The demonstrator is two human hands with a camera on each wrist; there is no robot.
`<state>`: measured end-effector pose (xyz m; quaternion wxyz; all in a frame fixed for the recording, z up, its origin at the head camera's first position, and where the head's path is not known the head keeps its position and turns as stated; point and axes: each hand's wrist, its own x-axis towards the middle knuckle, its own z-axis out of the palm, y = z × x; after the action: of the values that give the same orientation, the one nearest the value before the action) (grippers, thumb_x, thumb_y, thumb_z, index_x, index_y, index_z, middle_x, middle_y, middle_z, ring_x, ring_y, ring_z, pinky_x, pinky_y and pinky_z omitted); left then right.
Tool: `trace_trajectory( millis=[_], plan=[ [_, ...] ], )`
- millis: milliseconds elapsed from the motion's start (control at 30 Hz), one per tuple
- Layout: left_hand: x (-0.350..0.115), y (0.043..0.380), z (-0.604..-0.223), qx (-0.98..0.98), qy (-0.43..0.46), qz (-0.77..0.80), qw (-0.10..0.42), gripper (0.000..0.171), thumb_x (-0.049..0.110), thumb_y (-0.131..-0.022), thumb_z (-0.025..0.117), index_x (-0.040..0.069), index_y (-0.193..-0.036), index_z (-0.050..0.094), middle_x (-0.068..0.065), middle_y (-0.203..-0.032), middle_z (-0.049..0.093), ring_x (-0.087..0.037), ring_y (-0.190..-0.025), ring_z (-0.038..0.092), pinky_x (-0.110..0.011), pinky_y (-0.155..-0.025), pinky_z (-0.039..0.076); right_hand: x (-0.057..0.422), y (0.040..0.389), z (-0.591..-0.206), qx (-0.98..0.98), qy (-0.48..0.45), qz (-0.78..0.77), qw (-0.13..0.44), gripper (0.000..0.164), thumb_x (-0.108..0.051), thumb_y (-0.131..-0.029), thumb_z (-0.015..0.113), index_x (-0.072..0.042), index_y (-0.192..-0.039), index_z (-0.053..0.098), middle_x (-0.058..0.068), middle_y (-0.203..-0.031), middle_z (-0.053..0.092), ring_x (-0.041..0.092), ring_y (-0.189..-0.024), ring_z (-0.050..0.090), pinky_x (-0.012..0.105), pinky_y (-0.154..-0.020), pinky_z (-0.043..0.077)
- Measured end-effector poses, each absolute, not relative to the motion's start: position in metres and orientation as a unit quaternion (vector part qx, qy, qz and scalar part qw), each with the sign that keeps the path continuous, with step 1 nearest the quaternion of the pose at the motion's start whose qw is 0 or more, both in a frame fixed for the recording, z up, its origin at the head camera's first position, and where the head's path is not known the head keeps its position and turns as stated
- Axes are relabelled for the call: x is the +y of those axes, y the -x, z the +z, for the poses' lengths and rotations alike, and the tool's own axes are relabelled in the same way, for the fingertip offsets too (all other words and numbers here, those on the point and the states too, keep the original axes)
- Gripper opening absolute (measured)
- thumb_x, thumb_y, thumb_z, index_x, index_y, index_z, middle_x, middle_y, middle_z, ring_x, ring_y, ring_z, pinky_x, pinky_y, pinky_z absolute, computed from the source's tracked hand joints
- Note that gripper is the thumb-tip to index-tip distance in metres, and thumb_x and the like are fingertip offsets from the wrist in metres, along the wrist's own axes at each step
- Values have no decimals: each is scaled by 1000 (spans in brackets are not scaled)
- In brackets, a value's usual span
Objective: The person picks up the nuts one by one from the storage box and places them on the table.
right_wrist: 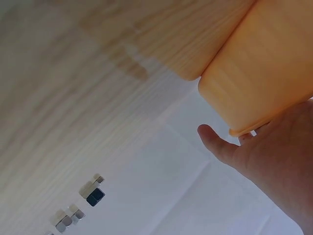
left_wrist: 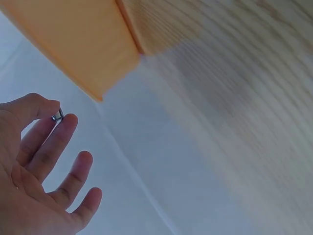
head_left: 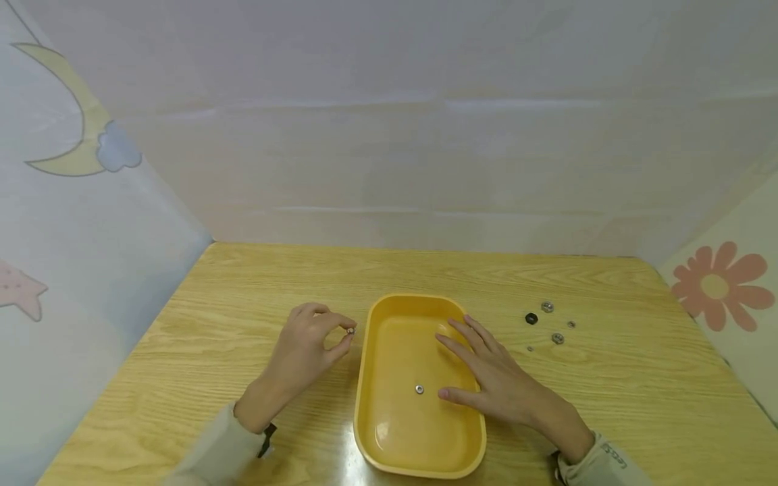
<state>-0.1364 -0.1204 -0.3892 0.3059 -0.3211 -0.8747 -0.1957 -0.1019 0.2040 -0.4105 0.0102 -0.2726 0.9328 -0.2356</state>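
A yellow tray [head_left: 419,470] stands on the table with one small silver nut [head_left: 419,389] on its floor. Left of the tray, my left hand [head_left: 308,347] pinches a small metal nut [left_wrist: 57,115] between thumb and fingertip, apart from the rim. The other fingers of that hand are spread in the left wrist view. My right hand [head_left: 501,381] reaches across the tray's right rim, its fingers spread above the inside and holding nothing. In the right wrist view its thumb [right_wrist: 215,144] is outstretched near the tray's wall, and the other fingers are mostly hidden.
Right of the tray lie a black nut [head_left: 531,318], larger silver nuts [head_left: 547,306] and smaller ones [head_left: 571,324] on the wooden table [head_left: 243,283]. A pale curtain-like backdrop [head_left: 425,169] borders the table at the back and sides.
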Motion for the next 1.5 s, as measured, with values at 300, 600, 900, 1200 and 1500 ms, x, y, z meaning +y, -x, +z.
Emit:
trace_trajectory(
  millis=[300, 600, 900, 1200, 1500],
  plan=[
    [-148, 147, -397, -922, 246, -198, 225, 16, 8, -74, 84, 12, -87, 76, 1, -82, 75, -20, -74, 63, -34, -69, 53, 204, 102, -410, 933, 275, -233, 8, 78, -55, -90, 65, -19, -153, 38, 12, -163, 26, 42, -151, 12, 76, -105, 29],
    [-181, 154, -401, -968, 157, -188, 61, 9, 14, -87, 73, 12, -96, 75, -1, -85, 74, -8, -62, 54, -22, -51, 41, 204, 102, -411, 932, 274, -237, 8, 76, -54, -90, 65, -19, -153, 39, 14, -162, 27, 43, -151, 14, 76, -103, 31],
    [-197, 155, -407, -981, 137, -129, 41, 8, 14, -87, 74, 9, -93, 76, -4, -81, 74, -13, -67, 64, -27, -57, 49, 203, 101, -411, 930, 280, -238, 0, 75, -50, -90, 67, -18, -152, 40, 16, -161, 27, 44, -150, 15, 77, -102, 32],
    [-197, 156, -408, -983, 134, -121, 34, 9, 12, -86, 75, 8, -94, 76, -5, -82, 73, -15, -70, 66, -31, -60, 52, 203, 101, -410, 929, 280, -241, 5, 75, -48, -90, 67, -19, -153, 38, 15, -162, 26, 43, -150, 13, 77, -102, 31],
    [-196, 156, -409, -983, 137, -120, 27, 15, 13, -87, 74, 6, -101, 75, -4, -81, 70, -14, -68, 62, -29, -57, 48, 204, 101, -411, 929, 275, -246, 7, 76, -49, -90, 68, -20, -153, 38, 15, -162, 26, 43, -151, 13, 77, -103, 30]
  ],
)
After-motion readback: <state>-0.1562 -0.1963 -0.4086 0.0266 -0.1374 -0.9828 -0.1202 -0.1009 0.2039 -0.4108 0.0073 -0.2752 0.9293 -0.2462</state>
